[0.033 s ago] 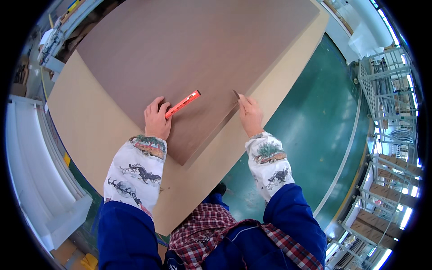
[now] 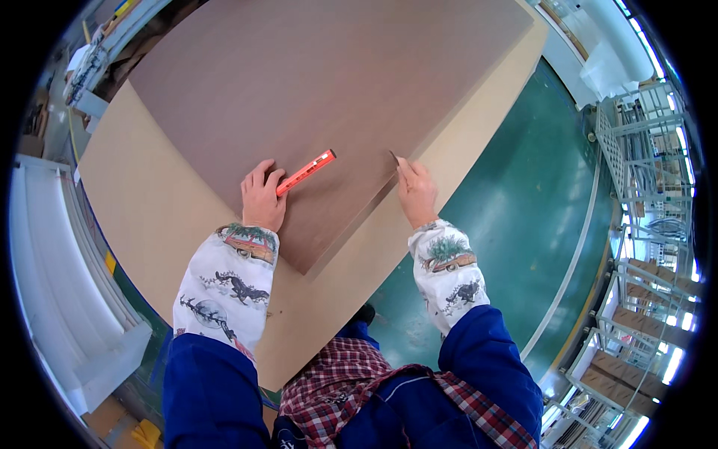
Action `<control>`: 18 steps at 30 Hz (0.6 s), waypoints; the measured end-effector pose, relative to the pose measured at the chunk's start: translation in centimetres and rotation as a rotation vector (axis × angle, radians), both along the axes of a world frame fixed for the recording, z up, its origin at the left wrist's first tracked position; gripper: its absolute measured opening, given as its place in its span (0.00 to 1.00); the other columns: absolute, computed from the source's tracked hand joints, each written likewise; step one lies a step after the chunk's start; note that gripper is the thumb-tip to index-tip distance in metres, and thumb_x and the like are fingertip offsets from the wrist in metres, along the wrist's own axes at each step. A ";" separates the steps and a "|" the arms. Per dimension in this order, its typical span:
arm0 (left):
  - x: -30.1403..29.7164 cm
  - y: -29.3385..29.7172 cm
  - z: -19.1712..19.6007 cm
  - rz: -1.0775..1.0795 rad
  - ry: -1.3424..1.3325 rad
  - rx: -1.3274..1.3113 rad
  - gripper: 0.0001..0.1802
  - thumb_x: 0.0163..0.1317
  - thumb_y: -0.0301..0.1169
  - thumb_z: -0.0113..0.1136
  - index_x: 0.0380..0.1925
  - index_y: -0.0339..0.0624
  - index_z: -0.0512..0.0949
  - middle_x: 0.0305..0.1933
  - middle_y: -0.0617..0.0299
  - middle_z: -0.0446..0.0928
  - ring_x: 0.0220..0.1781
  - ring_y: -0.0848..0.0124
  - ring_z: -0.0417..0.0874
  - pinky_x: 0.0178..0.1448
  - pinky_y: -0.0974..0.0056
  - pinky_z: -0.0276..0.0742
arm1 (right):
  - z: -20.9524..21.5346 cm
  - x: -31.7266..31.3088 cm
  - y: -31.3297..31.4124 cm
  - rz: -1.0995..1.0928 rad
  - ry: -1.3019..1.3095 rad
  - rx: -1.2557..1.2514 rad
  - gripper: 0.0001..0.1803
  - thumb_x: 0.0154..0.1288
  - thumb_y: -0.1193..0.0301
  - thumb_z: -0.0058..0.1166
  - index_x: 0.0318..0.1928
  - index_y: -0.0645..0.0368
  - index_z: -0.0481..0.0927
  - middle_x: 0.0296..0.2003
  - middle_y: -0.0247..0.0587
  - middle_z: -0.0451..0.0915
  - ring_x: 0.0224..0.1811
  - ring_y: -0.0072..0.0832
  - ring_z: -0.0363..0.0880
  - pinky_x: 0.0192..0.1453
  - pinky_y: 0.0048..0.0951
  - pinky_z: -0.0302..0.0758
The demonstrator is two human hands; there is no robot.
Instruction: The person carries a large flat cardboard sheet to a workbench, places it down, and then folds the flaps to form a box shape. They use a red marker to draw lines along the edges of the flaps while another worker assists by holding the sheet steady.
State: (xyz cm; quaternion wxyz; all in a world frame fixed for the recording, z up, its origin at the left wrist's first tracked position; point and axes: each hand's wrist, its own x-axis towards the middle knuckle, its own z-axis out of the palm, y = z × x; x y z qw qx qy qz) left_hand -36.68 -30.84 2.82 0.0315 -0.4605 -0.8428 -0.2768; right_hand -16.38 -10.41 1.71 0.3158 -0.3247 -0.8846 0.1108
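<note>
A large brown board (image 2: 321, 90) with a thick edge lies on a wider tan board (image 2: 127, 172). My left hand (image 2: 262, 200) rests on the brown board near its close corner. Between its thumb and fingers is an orange-red stick-shaped tool (image 2: 303, 174) with a dark end, which points up to the right. At the brown board's right edge, my right hand (image 2: 417, 191) pinches a small, thin dark blade (image 2: 393, 158). The blade's tip is over the top surface, close to the edge. Its lower part is hidden by my fingers.
Green floor (image 2: 523, 202) lies to the right, with wire racks (image 2: 643, 142) and stacked cardboard boxes (image 2: 628, 374) beyond it. White panels (image 2: 67, 292) stand at the left. A yellow object (image 2: 147, 432) lies at lower left.
</note>
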 end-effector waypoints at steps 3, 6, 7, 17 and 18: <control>-0.1 0.1 -0.1 0.008 -0.001 0.003 0.16 0.50 0.26 0.59 0.41 0.45 0.73 0.55 0.59 0.66 0.56 0.57 0.66 0.60 0.55 0.60 | -1.0 0.6 -5.7 0.150 -0.253 0.077 0.08 0.60 0.73 0.47 0.40 0.56 0.76 0.28 0.38 0.74 0.31 0.36 0.75 0.31 0.37 0.73; -0.1 0.1 0.0 0.001 -0.004 0.003 0.16 0.49 0.26 0.59 0.41 0.44 0.73 0.55 0.58 0.66 0.56 0.57 0.66 0.59 0.55 0.60 | -1.3 1.9 -16.8 0.557 -0.047 -0.243 0.16 0.58 0.74 0.46 0.48 0.58 0.75 0.42 0.43 0.77 0.47 0.38 0.76 0.51 0.35 0.74; -0.1 0.1 0.0 0.000 -0.005 0.006 0.16 0.49 0.26 0.59 0.41 0.44 0.73 0.55 0.58 0.66 0.56 0.57 0.66 0.59 0.55 0.60 | -0.8 2.2 -20.3 0.634 -0.199 -0.522 0.16 0.56 0.74 0.47 0.46 0.59 0.76 0.41 0.43 0.77 0.45 0.38 0.76 0.47 0.36 0.74; -0.2 -0.1 -0.1 -0.003 -0.005 0.013 0.15 0.50 0.26 0.58 0.41 0.44 0.73 0.56 0.58 0.66 0.56 0.57 0.66 0.59 0.55 0.60 | -0.9 1.0 -7.6 0.211 -0.055 -0.167 0.13 0.57 0.74 0.50 0.44 0.58 0.75 0.27 0.39 0.75 0.28 0.37 0.74 0.28 0.34 0.73; -0.2 -0.1 -0.2 -0.005 -0.004 0.008 0.16 0.50 0.26 0.58 0.42 0.44 0.73 0.56 0.58 0.66 0.56 0.56 0.66 0.59 0.55 0.60 | -1.3 1.4 -9.2 0.260 -0.069 -0.069 0.10 0.57 0.74 0.50 0.42 0.58 0.76 0.26 0.39 0.74 0.26 0.35 0.74 0.26 0.33 0.72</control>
